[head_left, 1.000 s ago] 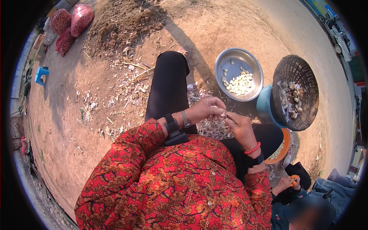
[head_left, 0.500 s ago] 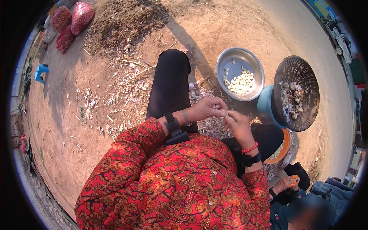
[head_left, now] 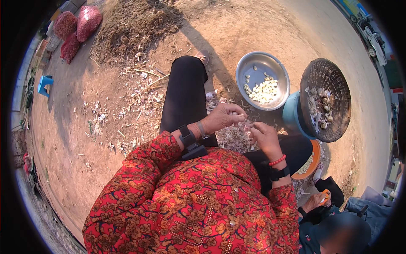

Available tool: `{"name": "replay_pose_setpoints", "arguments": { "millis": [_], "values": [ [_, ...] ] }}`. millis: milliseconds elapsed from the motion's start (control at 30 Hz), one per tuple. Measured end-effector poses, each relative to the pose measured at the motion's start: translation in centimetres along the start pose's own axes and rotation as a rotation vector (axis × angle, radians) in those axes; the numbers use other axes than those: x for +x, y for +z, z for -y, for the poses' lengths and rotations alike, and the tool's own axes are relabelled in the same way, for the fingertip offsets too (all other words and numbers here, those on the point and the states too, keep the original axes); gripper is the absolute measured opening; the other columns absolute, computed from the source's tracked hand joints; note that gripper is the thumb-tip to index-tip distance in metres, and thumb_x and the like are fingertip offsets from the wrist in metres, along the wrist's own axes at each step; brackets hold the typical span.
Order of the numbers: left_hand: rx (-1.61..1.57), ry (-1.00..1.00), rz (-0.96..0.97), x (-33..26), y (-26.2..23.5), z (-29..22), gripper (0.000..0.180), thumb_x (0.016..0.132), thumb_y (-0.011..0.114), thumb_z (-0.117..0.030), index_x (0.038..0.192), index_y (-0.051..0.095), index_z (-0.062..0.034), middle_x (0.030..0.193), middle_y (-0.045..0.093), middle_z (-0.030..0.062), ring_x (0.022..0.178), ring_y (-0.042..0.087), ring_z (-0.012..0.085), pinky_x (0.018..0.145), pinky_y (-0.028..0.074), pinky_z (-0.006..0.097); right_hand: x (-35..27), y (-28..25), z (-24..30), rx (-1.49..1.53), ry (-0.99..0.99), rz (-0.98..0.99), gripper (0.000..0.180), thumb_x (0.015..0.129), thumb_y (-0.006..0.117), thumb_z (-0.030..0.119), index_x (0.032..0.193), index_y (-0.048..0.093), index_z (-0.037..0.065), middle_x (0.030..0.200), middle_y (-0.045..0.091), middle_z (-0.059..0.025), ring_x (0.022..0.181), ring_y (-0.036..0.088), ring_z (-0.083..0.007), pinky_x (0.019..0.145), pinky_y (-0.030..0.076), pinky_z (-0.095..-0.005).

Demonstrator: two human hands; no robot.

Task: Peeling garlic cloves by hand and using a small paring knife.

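Note:
My left hand (head_left: 223,117) is closed, fingers curled round a small pale garlic clove that is mostly hidden. Just to its right, my right hand (head_left: 265,138) is pinched, its fingertips a short gap away from the left ones; whatever they hold is too small to make out. Beyond the hands stands a steel basin (head_left: 281,74) with peeled garlic cloves (head_left: 265,90) in it. To its right, a dark woven basket (head_left: 341,89) holds unpeeled garlic (head_left: 325,111) and leans tilted over a teal bucket (head_left: 292,114).
Garlic skins (head_left: 231,139) litter the ground between my knees. An orange basin (head_left: 314,163) stands beside my right leg. A co-worker (head_left: 315,203) at lower right holds something orange. Red net sacks (head_left: 88,23) and a blue stool (head_left: 44,85) are at far left.
My hands have drawn apart: fingertips that met half a second ago now have a gap between them. The left hand has shifted slightly left and up. Basin and basket stay put.

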State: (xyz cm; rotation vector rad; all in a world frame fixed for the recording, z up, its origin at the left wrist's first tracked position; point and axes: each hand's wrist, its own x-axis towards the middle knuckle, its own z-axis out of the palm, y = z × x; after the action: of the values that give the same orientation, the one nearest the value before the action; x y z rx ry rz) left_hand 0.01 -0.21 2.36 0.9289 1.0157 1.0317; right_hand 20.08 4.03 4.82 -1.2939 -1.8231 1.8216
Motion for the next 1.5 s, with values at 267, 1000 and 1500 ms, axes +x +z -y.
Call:
{"name": "replay_pose_setpoints", "arguments": {
  "millis": [267,1000,1500],
  "values": [
    [0.17,0.112,0.052,0.2,-0.1,0.9,0.016,0.075,0.068,-0.013,0.084,0.058,-0.0044,0.074,0.052,-0.0027,0.065,0.047,0.0036,0.056,0.04,0.02,-0.4,0.0,2.9,-0.041,-0.048,0.007,0.019,0.078,0.059,0.01,0.092,0.056,-0.003,0.069,0.057,-0.0075,0.055,0.055,-0.0086,0.049,0.044,-0.0225],
    [0.05,0.157,0.057,0.2,0.1,0.9,0.014,0.078,0.065,-0.015,0.081,0.056,-0.0045,0.069,0.053,-0.0008,0.06,0.049,0.007,0.053,0.041,0.021,1.0,-1.2,0.7,-0.147,0.115,0.156,0.011,0.077,0.057,0.005,0.08,0.059,-0.006,0.063,0.058,-0.0056,0.051,0.056,-0.0109,0.049,0.046,-0.0249],
    [-0.157,-0.091,0.065,0.0,0.0,0.2,0.011,0.08,0.06,-0.013,0.089,0.057,-0.0066,0.077,0.055,-0.0019,0.065,0.052,0.0042,0.05,0.039,0.017,-0.5,0.0,2.0,0.153,0.065,0.149,0.025,0.081,0.059,0.014,0.099,0.056,-0.003,0.079,0.057,-0.0024,0.062,0.057,-0.0086,0.054,0.041,-0.0204]
  ]
}}
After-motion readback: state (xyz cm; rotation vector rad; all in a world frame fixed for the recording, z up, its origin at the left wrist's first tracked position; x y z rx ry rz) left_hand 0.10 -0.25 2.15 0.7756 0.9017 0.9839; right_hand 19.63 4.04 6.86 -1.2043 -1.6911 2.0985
